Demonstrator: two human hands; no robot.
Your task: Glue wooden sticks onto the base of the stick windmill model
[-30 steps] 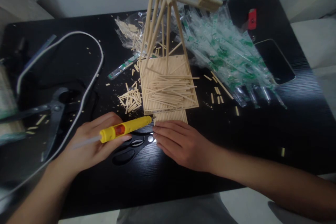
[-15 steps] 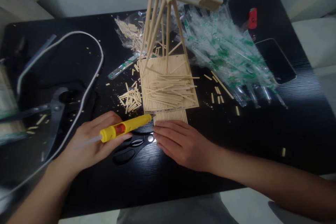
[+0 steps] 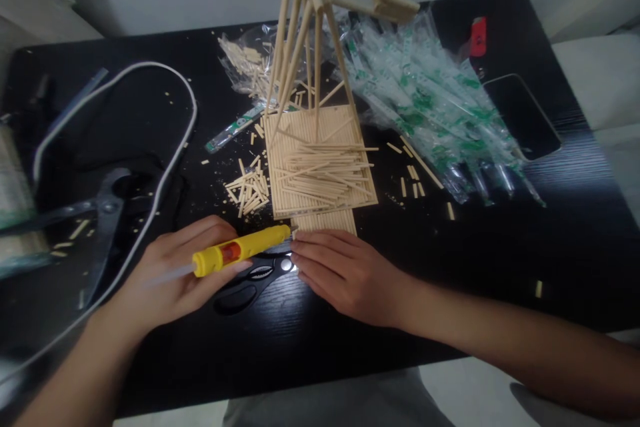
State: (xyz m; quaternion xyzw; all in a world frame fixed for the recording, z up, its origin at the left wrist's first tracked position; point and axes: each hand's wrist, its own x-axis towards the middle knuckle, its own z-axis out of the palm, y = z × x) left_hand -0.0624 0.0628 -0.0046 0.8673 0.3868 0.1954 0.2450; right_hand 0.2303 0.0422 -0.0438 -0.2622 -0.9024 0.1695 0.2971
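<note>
My left hand (image 3: 173, 277) is closed round a yellow glue gun (image 3: 240, 250) with an orange trigger; its nozzle points right at the corner of a small panel of glued wooden sticks (image 3: 325, 220). My right hand (image 3: 345, 270) lies flat with fingers stretched out, pressing on the near edge of that small panel. Just beyond lies a larger stick panel (image 3: 320, 160) with several loose sticks piled on it. A tall frame of long sticks (image 3: 305, 20) rises from that panel toward the camera.
Black scissors (image 3: 250, 283) lie under my hands. Heavy pliers (image 3: 95, 213) and a white cable (image 3: 165, 147) are at the left. Wrapped chopstick packets (image 3: 430, 107) spread at the right, beside a phone (image 3: 523, 117) and a red object (image 3: 477, 37). Cut stick bits (image 3: 247, 190) litter the black table (image 3: 500, 240).
</note>
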